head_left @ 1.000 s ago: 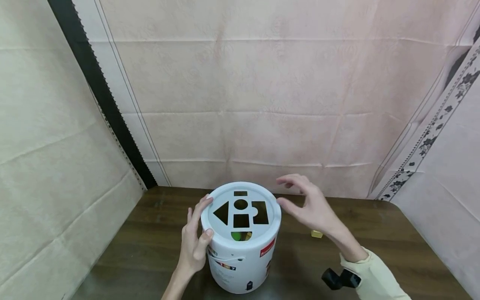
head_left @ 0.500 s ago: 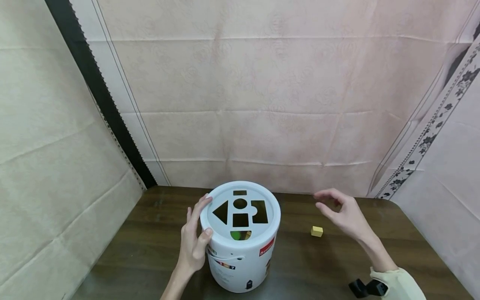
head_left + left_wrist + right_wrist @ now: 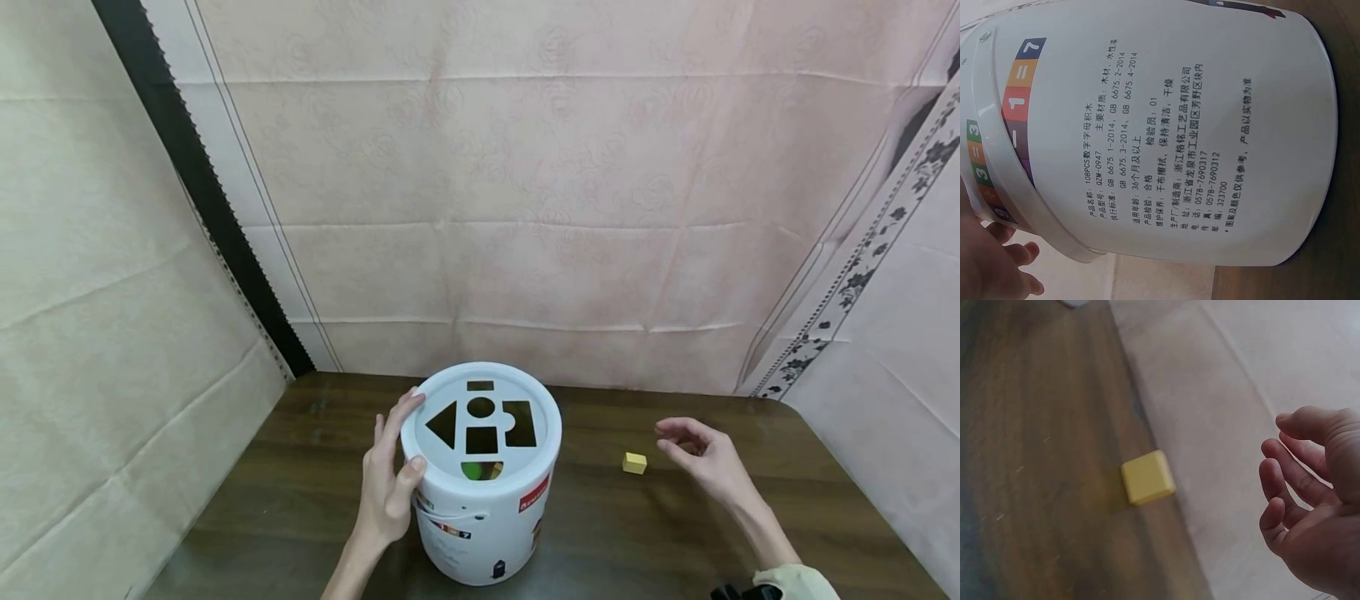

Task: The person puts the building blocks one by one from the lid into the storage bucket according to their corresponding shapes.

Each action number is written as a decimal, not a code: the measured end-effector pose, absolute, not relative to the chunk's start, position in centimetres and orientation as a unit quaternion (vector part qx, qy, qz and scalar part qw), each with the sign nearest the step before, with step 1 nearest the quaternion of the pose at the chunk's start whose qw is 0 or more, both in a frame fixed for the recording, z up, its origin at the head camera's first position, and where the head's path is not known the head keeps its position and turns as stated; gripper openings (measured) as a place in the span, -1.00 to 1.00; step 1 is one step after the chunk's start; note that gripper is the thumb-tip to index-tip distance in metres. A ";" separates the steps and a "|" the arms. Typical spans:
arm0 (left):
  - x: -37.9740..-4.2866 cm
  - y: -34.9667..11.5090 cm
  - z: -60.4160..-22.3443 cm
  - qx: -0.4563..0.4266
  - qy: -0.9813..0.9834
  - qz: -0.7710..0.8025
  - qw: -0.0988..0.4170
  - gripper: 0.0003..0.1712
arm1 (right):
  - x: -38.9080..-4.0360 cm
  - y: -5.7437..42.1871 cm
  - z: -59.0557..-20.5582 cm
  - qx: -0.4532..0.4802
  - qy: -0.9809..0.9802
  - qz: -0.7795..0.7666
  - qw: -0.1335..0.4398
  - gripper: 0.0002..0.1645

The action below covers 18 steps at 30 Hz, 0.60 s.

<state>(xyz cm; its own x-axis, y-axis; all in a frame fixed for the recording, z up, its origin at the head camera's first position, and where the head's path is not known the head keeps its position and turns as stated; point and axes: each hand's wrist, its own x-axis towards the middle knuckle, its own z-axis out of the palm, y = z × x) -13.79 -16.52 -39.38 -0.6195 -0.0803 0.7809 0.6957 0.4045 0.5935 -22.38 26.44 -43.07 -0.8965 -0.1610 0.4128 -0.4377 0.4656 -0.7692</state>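
A white bucket (image 3: pixel 465 554) with printed labels stands upright in the head view, its pale lid (image 3: pixel 448 390) cut with several shaped holes. Green and yellowish pieces show through the front slot. My left hand (image 3: pixel 386 487) holds the bucket at its left side, thumb and forefinger on the lid's rim. In the left wrist view, the bucket's printed wall (image 3: pixel 1260 175) fills most of the picture, with curled fingers (image 3: pixel 1016 256) at lower left. To the right lies a small yellow block (image 3: pixel 633 463). Just right of it hovers my right hand (image 3: pixel 705 462), fingers loosely bent and nothing between them.
Beneath everything is a dark brown wooden table (image 3: pixel 300 500). Pale cloth (image 3: pixel 487 208) hangs behind its far edge, with more cloth at both sides. A white handle (image 3: pixel 1054 225) curves round the bucket's wall.
My right hand has moved from beside the lid to the right, then down near the yellow block, which is now fully uncovered. The left hand and bucket have stayed in place.
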 end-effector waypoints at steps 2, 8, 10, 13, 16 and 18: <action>-13.8 -16.6 -39.4 -0.205 -0.746 -0.505 0.383 -0.22 | -22.4 26.7 -43.8 0.170 -0.846 0.487 0.135 -0.72; -13.8 -16.5 -39.5 -0.201 -0.748 -0.504 0.381 -0.23 | -22.7 26.9 -45.7 0.150 -0.849 0.495 0.111 -0.70; -13.8 -16.5 -39.5 -0.202 -0.748 -0.504 0.381 -0.24 | -22.8 27.0 -46.2 0.144 -0.848 0.499 0.103 -0.69; -13.8 -16.6 -39.5 -0.203 -0.749 -0.504 0.381 -0.24 | -23.0 27.0 -46.9 0.138 -0.846 0.507 0.093 -0.68; -13.8 -16.6 -39.5 -0.202 -0.749 -0.504 0.380 -0.24 | -23.2 27.0 -47.6 0.139 -0.843 0.513 0.087 -0.66; -13.8 -16.6 -39.5 -0.202 -0.749 -0.504 0.380 -0.23 | -23.3 27.0 -47.9 0.139 -0.842 0.515 0.084 -0.66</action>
<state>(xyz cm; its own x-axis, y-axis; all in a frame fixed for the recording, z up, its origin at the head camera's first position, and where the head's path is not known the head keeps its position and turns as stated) -13.81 -16.57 -39.45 -0.6289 -0.0807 0.7733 0.6859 0.4108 0.6006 -23.30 26.97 -47.87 -0.9470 -0.1481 0.2850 -0.3212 0.4304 -0.8436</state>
